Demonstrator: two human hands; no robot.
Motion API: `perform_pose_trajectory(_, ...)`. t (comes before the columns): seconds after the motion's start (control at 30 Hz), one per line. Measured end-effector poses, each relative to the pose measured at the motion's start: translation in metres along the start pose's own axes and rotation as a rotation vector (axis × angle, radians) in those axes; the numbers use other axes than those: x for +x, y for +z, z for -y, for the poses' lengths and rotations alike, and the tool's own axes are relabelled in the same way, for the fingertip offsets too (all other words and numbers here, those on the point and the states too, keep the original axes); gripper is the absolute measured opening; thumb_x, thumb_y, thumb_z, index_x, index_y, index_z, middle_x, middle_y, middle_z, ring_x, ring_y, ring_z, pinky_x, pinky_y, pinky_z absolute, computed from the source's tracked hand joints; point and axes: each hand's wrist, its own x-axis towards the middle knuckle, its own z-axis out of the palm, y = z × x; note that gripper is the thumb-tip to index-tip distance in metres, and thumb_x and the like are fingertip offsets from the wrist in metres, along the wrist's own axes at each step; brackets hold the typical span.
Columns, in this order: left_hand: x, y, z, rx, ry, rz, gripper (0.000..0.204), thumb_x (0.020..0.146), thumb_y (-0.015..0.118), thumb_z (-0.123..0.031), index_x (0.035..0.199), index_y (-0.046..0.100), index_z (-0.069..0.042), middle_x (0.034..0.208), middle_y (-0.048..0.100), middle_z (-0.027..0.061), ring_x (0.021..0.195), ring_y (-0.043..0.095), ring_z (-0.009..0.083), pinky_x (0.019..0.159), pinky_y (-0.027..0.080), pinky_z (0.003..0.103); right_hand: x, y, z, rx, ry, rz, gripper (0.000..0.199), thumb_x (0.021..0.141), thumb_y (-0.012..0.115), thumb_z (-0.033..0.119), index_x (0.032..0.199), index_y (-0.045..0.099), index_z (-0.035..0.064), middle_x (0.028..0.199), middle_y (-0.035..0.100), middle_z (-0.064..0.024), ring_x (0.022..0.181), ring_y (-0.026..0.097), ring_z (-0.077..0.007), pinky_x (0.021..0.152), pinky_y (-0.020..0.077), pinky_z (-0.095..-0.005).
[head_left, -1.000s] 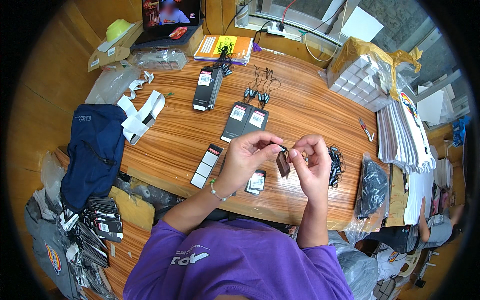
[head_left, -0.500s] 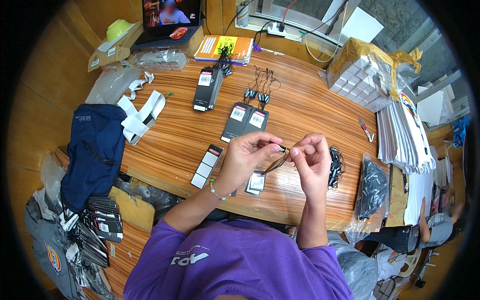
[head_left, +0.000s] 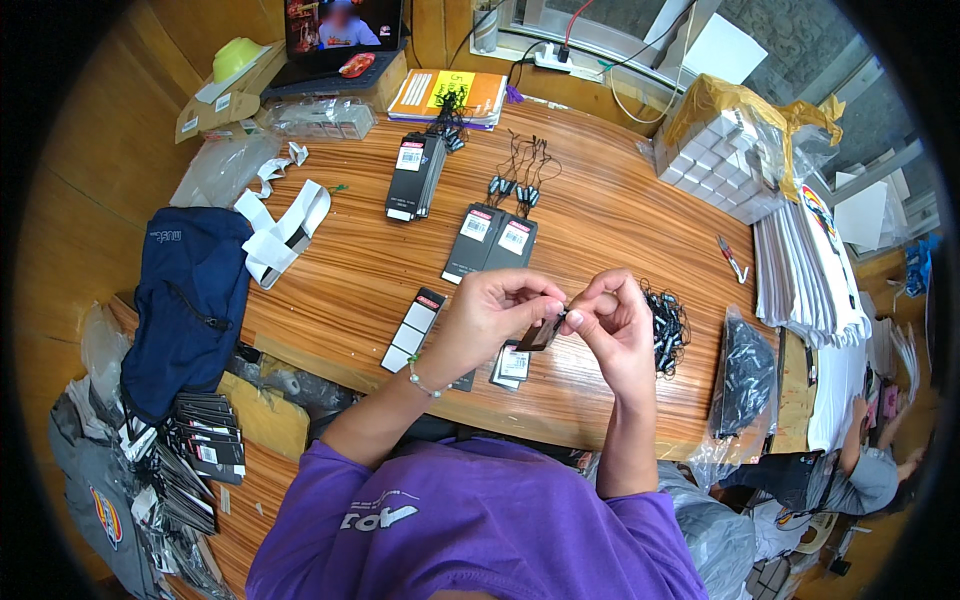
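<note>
Between my hands a dark hang tag (head_left: 538,334) hangs tilted, its upper end at my fingertips. My left hand (head_left: 505,305) is closed, thumb and fingers pinching the tag's top. Close beside it, my right hand (head_left: 615,318) pinches what looks like a black string; only a short dark bit shows between the fingertips. Below lie small tags with white stickers (head_left: 512,366), partly covered by my left arm. A dark tag with white panels (head_left: 413,330) lies left of my left wrist. A pile of black strings (head_left: 665,335) sits just right of my right hand.
Beyond my hands lie two strung tags (head_left: 490,243) and a stack of strung tags (head_left: 415,178). Red-handled snippers (head_left: 733,259), a bag of black strings (head_left: 744,375) and folded white garments (head_left: 808,275) are at right. A navy bag (head_left: 190,305) lies left. Another person (head_left: 860,480) is at far right.
My fingertips have drawn closer together at the tag's top, and the tag has turned to show more of its face. The person at far right has shifted.
</note>
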Motion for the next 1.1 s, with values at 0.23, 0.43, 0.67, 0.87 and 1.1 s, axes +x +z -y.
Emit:
perform_pose_trajectory(0.23, -0.005, -0.004, 0.001, -0.110, -0.068, 0.111, 0.011, 0.083, 0.062, -0.005, 0.091, 0.064, 0.003, 0.074, 0.062, 0.0025, 0.064, 0.053, 0.0041, 0.058, 0.044, 0.017, -0.001, -0.006, -0.016, 0.201, 0.059, 0.143, 0.024, 0.080, 0.066, 0.004, 0.095, 0.047, 0.0018, 0.077, 0.061, -0.0066, 0.072, 0.061, -0.0130, 0.067, 0.0487, -0.0231)
perform_pose_trajectory(0.43, -0.004, -0.005, -0.001, 0.005, 0.003, 0.060, 0.011, 0.080, 0.064, -0.004, 0.090, 0.065, 0.002, 0.077, 0.064, 0.0042, 0.066, 0.055, 0.0063, 0.061, 0.046, 0.019, -0.001, -0.001, -0.023, 0.093, -0.025, 0.162, 0.024, 0.086, 0.060, 0.018, 0.101, 0.050, 0.0014, 0.100, 0.055, -0.0072, 0.090, 0.052, -0.0117, 0.077, 0.0437, -0.0256)
perform_pose_trajectory(0.67, 0.020, -0.016, -0.010, 0.881, 0.614, -0.242, 0.039, 0.084, 0.061, -0.021, 0.116, 0.050, -0.003, 0.112, 0.047, 0.0170, 0.104, 0.045, 0.0256, 0.091, 0.035, 0.035, 0.014, 0.003, -0.041, 0.272, 0.118, 0.214, 0.030, 0.094, 0.043, 0.029, 0.082, 0.053, 0.0037, 0.080, 0.059, -0.0088, 0.073, 0.053, -0.0157, 0.072, 0.0425, -0.0266)
perform_pose_trajectory(0.87, 0.000, 0.001, 0.034, 0.507, 0.339, -0.116, 0.035, 0.087, 0.053, -0.015, 0.115, 0.038, -0.002, 0.111, 0.047, 0.0142, 0.105, 0.047, 0.0233, 0.092, 0.035, 0.035, 0.031, 0.003, -0.046, 0.525, -0.010, 0.041, 0.034, 0.094, 0.043, 0.032, 0.073, 0.050, 0.0059, 0.103, 0.054, -0.0136, 0.099, 0.048, -0.0213, 0.090, 0.0355, -0.0323)
perform_pose_trajectory(1.1, 0.011, -0.013, 0.049, 0.436, 0.309, -0.025, 0.036, 0.087, 0.052, -0.010, 0.119, 0.037, -0.002, 0.115, 0.049, 0.0124, 0.113, 0.045, 0.0211, 0.096, 0.034, 0.035, 0.036, 0.007, -0.047, 0.484, -0.057, 0.097, 0.033, 0.093, 0.045, 0.033, 0.079, 0.057, 0.0053, 0.135, 0.038, -0.0182, 0.127, 0.030, -0.0269, 0.104, 0.0231, -0.0383)
